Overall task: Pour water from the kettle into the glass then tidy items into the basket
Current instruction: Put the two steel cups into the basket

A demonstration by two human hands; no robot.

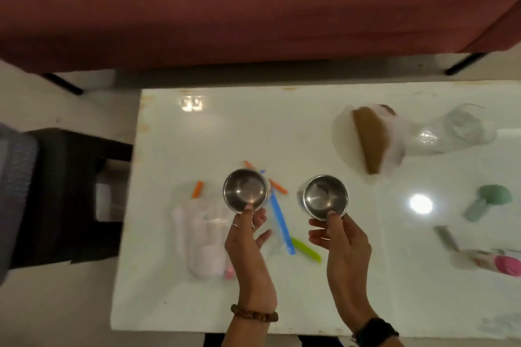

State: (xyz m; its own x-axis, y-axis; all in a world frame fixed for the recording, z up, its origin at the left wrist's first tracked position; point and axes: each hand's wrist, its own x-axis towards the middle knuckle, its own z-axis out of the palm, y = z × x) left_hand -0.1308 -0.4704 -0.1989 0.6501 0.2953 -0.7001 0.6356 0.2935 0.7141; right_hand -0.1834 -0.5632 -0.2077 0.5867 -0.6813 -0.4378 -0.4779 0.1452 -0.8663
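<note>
Each hand pinches the near rim of a small round polished steel cup above the white glossy worktop [310,127]: left hand [248,236] on the left steel cup [244,190], right hand [342,242] on the right steel cup [325,197]. Both cups look light, rigid and slippery; rim pinches seem adequate.

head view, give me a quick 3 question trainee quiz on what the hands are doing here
1. True or false: each hand holds a steel cup.
2. What lies on the table between the two cups? A) blue clip B) fork C) phone
3. Which wrist wears the bead bracelet?

Key:
1. True: the left hand pinches the left steel cup, the right hand the right steel cup.
2. A, the blue clip.
3. The left, bead bracelet.
</note>
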